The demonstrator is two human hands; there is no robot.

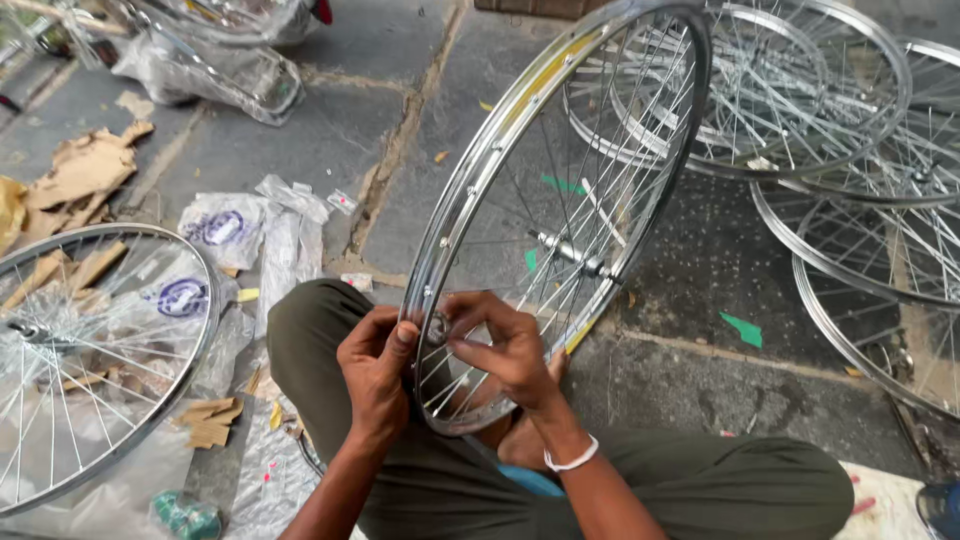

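Both hands close on the shiny spoked steel bicycle wheel (560, 215) held upright over the lap: left hand (375, 375) clamps its lower rim, right hand (505, 350) pinches a small fitting there; judgement: steady rim, small finger turns.

Soft, even daylight, fairly bright, with faint shadows on the stone floor (400, 130). Chrome wheel rims (560, 80) glint. Edges bend slightly, and the corners perhaps blur.
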